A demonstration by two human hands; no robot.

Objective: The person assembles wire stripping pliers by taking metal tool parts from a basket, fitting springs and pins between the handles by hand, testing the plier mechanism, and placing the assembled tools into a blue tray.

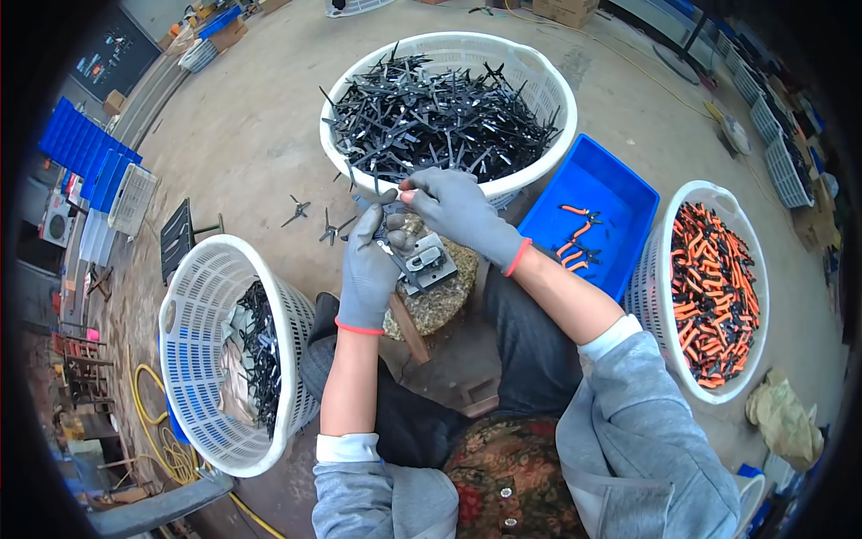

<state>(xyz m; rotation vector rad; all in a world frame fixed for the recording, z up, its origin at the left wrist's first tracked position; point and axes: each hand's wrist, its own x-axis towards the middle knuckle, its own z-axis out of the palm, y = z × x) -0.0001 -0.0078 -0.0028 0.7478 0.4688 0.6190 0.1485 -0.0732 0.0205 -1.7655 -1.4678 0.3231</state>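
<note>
Both hands wear grey gloves with red cuffs and meet above a metal fixture point(426, 264) on a round stone block point(449, 301). My left hand point(368, 260) is upright at the fixture's left side, fingers curled near a dark part that is mostly hidden. My right hand point(449, 207) reaches in from the right, thumb and forefinger pinched close to my left fingertips; what they hold is too small to make out. Just beyond is a large white basket point(564, 108) heaped with black plier parts point(440, 117).
A blue tray point(561, 193) with a few orange-handled pliers point(575, 242) lies at the right. Farther right stands a white basket point(654, 269) full of orange-handled pliers. A white basket point(193, 350) with black parts is at the left. Loose black pieces point(334, 228) lie on the floor.
</note>
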